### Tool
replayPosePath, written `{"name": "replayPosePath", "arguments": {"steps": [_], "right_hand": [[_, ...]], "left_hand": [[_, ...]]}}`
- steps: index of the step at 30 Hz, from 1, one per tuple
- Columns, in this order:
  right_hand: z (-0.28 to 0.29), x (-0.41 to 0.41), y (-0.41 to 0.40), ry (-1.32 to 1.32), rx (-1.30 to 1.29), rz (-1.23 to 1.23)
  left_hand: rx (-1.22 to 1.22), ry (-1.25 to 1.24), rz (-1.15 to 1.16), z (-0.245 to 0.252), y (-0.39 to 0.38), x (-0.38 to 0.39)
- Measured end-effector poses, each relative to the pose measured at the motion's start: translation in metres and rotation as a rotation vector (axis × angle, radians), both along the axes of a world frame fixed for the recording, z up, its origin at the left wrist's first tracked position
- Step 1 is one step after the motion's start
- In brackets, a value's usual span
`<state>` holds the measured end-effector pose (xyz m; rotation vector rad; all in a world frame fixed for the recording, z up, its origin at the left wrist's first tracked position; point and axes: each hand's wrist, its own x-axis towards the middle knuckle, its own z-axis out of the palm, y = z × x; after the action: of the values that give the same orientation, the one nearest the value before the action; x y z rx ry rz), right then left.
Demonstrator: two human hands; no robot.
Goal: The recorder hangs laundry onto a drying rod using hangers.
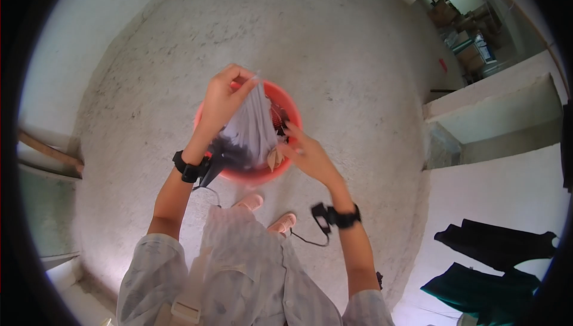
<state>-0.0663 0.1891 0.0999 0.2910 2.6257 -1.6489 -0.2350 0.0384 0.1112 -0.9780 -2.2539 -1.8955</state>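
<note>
My left hand [228,93] pinches the top of a pale grey-white cloth garment [253,124] between thumb and fingers. Pleated folds of it hang down over a red plastic tub [293,102] on the floor. My right hand [309,151] is at the tub's right rim, blurred, with fingers apart and nothing seen between them. Inside the tub are a dark cloth [235,153], a red patterned cloth [277,114] and a tan piece [275,160], perhaps fabric. The hanging garment hides much of the tub's contents.
Bare concrete floor [349,48] surrounds the tub, and my feet in pink shoes [282,223] stand close behind it. Black [494,245] and dark green garments [488,290] hang at the lower right. Cardboard boxes [470,57] are piled beyond an opening at the upper right.
</note>
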Motion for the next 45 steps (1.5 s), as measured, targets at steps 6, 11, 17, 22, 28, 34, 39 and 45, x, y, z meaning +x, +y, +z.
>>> {"name": "replayPosePath", "arguments": {"steps": [6,11,17,22,28,34,39,45], "right_hand": [[-0.021,-0.081,-0.030,0.113,0.184,-0.053],[0.020,-0.079,-0.019,0.235,-0.273,-0.303],[0.059,-0.069,-0.018,0.325,-0.474,-0.379],[0.087,-0.061,-0.019,0.327,-0.504,-0.382],[0.111,-0.056,-0.007,0.463,-0.952,-0.153],[0.100,-0.048,0.013,0.488,-1.157,-0.122],[0.038,-0.039,0.027,0.119,-0.784,-0.305],[0.038,-0.027,0.005,0.063,0.590,-0.060]], "left_hand": [[0.174,-0.050,-0.212,0.040,-0.009,0.022],[-0.050,0.260,0.000,0.025,-0.039,0.020],[-0.536,0.152,-0.081,-0.163,-0.094,0.042],[-0.937,0.013,-0.325,-0.200,-0.098,0.060],[-0.200,-0.101,-0.037,-0.159,-0.070,0.050],[-0.346,-0.160,0.077,-0.103,-0.046,-0.009],[0.366,-0.395,0.154,-0.015,-0.053,-0.039],[0.359,0.052,-0.052,0.066,-0.039,-0.025]]}}
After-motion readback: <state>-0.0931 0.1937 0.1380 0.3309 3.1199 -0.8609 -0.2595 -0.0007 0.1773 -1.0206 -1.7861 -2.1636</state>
